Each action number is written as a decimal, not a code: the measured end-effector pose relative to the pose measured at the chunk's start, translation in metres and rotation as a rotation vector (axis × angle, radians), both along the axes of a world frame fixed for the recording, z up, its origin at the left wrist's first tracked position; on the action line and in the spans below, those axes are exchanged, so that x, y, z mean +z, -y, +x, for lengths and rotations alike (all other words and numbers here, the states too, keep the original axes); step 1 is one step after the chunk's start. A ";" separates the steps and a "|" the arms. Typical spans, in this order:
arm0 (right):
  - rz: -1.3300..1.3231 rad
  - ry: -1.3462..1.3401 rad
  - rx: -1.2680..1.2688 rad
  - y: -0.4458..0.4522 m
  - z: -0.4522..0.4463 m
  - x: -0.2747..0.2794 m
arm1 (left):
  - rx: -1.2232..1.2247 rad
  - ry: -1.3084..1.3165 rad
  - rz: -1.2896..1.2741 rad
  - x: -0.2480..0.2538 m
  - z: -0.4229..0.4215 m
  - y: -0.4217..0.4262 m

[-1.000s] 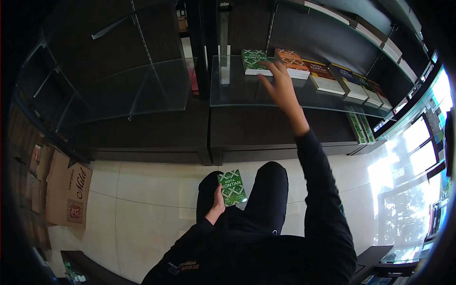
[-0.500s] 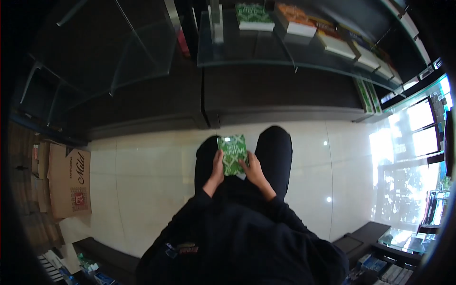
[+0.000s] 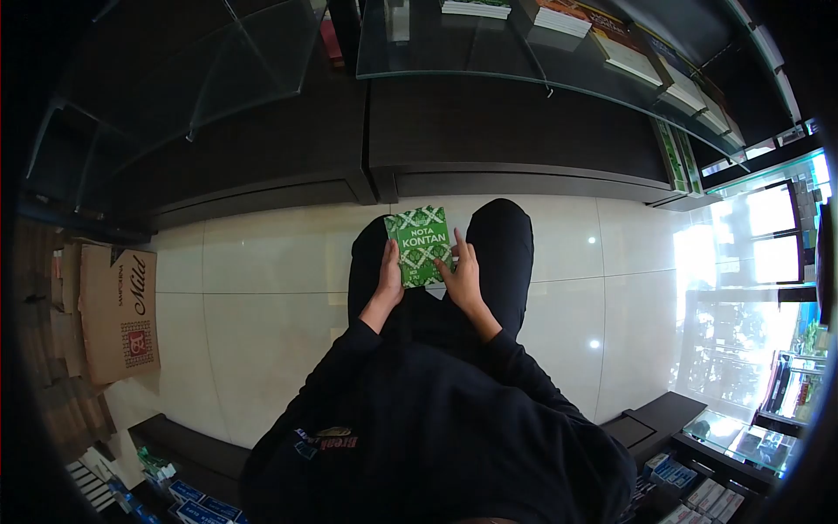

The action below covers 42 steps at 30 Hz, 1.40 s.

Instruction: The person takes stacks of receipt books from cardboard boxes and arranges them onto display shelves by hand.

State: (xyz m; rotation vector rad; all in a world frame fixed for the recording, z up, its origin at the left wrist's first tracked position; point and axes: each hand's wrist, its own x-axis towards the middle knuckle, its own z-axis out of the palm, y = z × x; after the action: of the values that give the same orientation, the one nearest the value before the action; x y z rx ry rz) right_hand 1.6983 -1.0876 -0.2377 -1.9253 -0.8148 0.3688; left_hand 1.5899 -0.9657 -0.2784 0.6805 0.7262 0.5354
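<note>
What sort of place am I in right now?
Probably a shop, perhaps selling stationery: you're holding a green NOTA KONTAN book, more books lie in a row on a glass shelf, and small blue boxes are stocked behind you.

Tight beside the booklet (image 3: 422,236) at the left knee (image 3: 365,240); freer toward the right knee (image 3: 504,229); passable over the floor (image 3: 563,297) beyond; blocked ahead by the dark cabinet (image 3: 524,129) and glass shelf (image 3: 476,59), far left by the cardboard box (image 3: 112,319)
</note>
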 end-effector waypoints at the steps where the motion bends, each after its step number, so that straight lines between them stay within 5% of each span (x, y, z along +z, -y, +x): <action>1: 0.039 -0.016 0.003 -0.001 0.000 0.014 | -0.009 0.011 0.028 0.001 0.001 0.000; 4: -0.031 0.204 0.254 0.000 -0.002 0.062 | -0.025 0.035 0.084 0.022 0.006 -0.003; 13: -0.032 0.399 0.493 -0.007 0.017 0.088 | -0.057 0.048 0.133 0.070 0.021 -0.022; 23: 0.155 0.708 0.513 -0.013 0.051 0.175 | -0.086 0.173 0.031 0.083 0.024 -0.007; 28: 0.372 0.931 0.414 -0.033 0.089 0.258 | -0.141 0.123 -0.007 0.037 0.022 -0.006; 32: 0.461 0.855 0.312 -0.092 0.157 0.311 | -0.140 0.065 -0.089 0.015 0.019 0.007; 37: 0.310 0.690 0.297 -0.163 0.225 0.317 | -0.187 0.020 -0.025 0.013 0.022 0.018; 42: 0.288 0.839 0.269 -0.187 0.253 0.310 | -0.168 0.000 0.013 0.011 0.020 0.018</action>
State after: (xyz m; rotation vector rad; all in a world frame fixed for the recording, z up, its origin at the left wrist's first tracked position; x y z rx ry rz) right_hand 1.9517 -0.9001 0.0719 -1.6727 -1.5780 -0.4270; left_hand 1.6100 -0.9834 -0.2677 0.7457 0.6592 0.3868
